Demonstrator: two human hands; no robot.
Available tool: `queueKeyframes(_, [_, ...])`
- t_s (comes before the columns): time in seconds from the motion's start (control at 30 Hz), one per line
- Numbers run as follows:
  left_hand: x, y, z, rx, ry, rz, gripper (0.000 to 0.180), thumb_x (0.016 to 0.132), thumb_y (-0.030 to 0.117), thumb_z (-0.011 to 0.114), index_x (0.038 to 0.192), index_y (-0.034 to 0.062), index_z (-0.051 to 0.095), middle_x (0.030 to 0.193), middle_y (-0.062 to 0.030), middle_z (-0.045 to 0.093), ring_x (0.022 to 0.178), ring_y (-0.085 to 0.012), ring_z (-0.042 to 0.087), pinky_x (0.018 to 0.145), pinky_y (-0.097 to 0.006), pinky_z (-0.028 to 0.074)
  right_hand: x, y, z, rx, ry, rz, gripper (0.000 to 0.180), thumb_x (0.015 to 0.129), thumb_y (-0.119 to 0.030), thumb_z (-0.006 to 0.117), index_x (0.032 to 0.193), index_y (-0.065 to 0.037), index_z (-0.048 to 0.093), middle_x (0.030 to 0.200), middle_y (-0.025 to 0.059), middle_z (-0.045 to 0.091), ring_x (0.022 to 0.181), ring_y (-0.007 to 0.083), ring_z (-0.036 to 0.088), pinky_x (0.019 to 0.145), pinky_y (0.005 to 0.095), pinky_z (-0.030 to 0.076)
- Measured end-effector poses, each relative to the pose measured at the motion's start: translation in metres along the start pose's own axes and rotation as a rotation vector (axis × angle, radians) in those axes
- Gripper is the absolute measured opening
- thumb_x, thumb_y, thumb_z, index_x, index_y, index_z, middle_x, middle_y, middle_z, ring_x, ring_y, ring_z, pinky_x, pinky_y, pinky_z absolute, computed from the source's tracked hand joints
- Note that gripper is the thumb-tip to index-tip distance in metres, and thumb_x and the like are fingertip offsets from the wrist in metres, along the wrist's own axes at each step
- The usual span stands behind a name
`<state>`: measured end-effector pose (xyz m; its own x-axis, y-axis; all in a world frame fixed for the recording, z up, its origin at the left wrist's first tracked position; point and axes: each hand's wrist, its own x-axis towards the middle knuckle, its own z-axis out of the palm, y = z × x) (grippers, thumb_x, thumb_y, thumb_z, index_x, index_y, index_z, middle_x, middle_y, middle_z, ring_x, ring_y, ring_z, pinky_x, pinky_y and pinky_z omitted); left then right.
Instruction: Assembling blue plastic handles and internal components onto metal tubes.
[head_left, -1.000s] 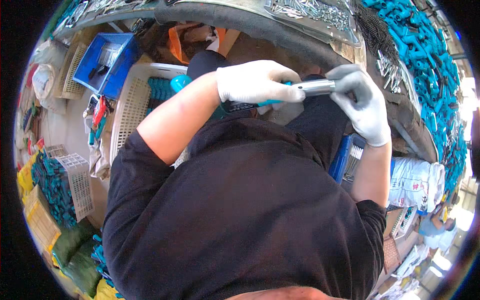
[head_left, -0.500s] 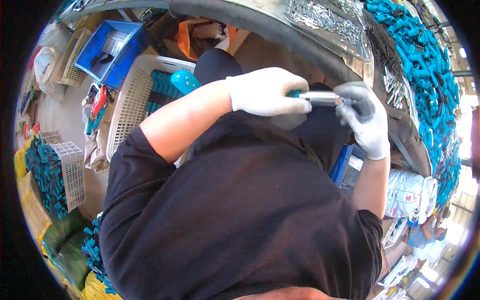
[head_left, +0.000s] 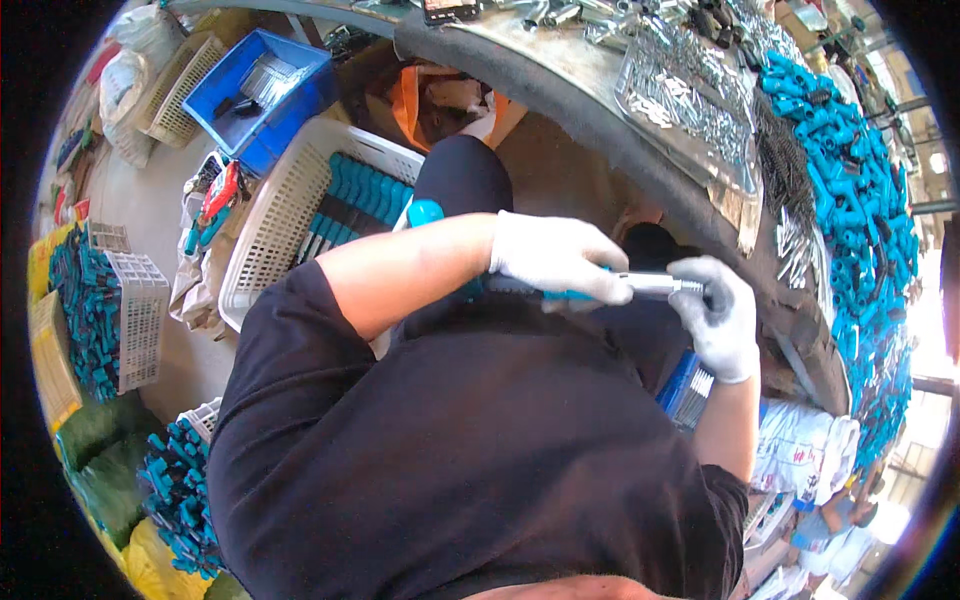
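Both my hands wear white gloves and meet in front of my black shirt. My left hand point(head_left: 555, 262) is closed around the teal handle of a tool point(head_left: 640, 288), a screwdriver-like piece with a silver metal shaft. My right hand point(head_left: 718, 315) grips the far end of that metal shaft. The tool lies roughly level between the two hands, just below the edge of the curved workbench point(head_left: 600, 100).
The workbench holds a pile of teal handles point(head_left: 850, 200) and trays of silver metal shafts point(head_left: 690, 100). To my left stand a white basket with teal handles point(head_left: 300, 210), a blue crate point(head_left: 255, 90) and another white basket point(head_left: 130, 320). A blue bin point(head_left: 685, 385) sits under my right arm.
The view has shifted, so my hands and the tool appear slightly lower and further right. Both hands keep their grip on the tool.
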<state>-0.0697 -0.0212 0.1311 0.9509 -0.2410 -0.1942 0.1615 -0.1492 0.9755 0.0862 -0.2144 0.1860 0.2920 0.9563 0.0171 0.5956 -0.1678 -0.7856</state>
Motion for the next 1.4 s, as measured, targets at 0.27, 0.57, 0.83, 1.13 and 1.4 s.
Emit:
queueKeyframes(0.27, [0.011,-0.017,0.014,0.715,0.411,0.056,0.039,0.086,0.042,0.057,0.099,0.0052,0.061,0.083,-0.0212,0.063,0.082,-0.0388,0.062,0.074,-0.046,0.048,0.015,0.013,0.013,0.147,-0.072,0.415,0.021,0.090,-0.017,0.059,0.100,0.001,0.061,0.066,0.0030,0.058,0.052,0.0074,0.050,0.049,0.0228,0.040])
queueKeyframes(0.57, [0.008,0.005,0.013,0.457,0.226,0.176,0.053,0.090,0.051,0.053,0.097,-0.0015,0.058,0.078,-0.0200,0.063,0.076,-0.0360,0.064,0.068,-0.041,0.050,0.005,0.004,0.005,0.025,0.004,0.044,0.013,0.086,-0.005,0.062,0.098,0.000,0.062,0.080,0.0118,0.061,0.075,0.0192,0.062,0.070,0.0307,0.049])
queueKeyframes(0.83, [-0.003,0.014,0.005,-0.374,-0.284,-0.030,0.049,0.090,0.051,0.057,0.089,0.0017,0.056,0.068,-0.0040,0.057,0.051,-0.0107,0.055,0.045,-0.023,0.041,0.001,-0.015,-0.012,-0.093,-0.069,-0.485,0.027,0.075,0.003,0.069,0.099,-0.006,0.061,0.096,0.0147,0.061,0.088,0.0306,0.062,0.076,0.0356,0.051])
queueKeyframes(1.13, [0.011,0.010,0.022,0.919,0.531,0.149,0.035,0.085,0.039,0.061,0.089,0.0044,0.055,0.072,-0.0187,0.059,0.072,-0.0373,0.061,0.064,-0.045,0.048,0.008,-0.012,-0.005,0.166,-0.036,0.350,0.022,0.087,-0.013,0.065,0.102,0.002,0.059,0.080,0.0072,0.063,0.065,0.0101,0.058,0.059,0.0251,0.047])
queueKeyframes(1.4, [0.012,0.039,0.014,0.101,0.051,-0.293,0.044,0.078,0.040,0.067,0.088,-0.0027,0.065,0.066,-0.0089,0.063,0.056,-0.0138,0.061,0.057,-0.029,0.049,0.016,-0.001,0.002,-0.803,0.166,-0.546,0.015,0.070,-0.011,0.068,0.082,-0.009,0.058,0.069,0.0083,0.050,0.070,0.0286,0.057,0.064,0.0373,0.049])
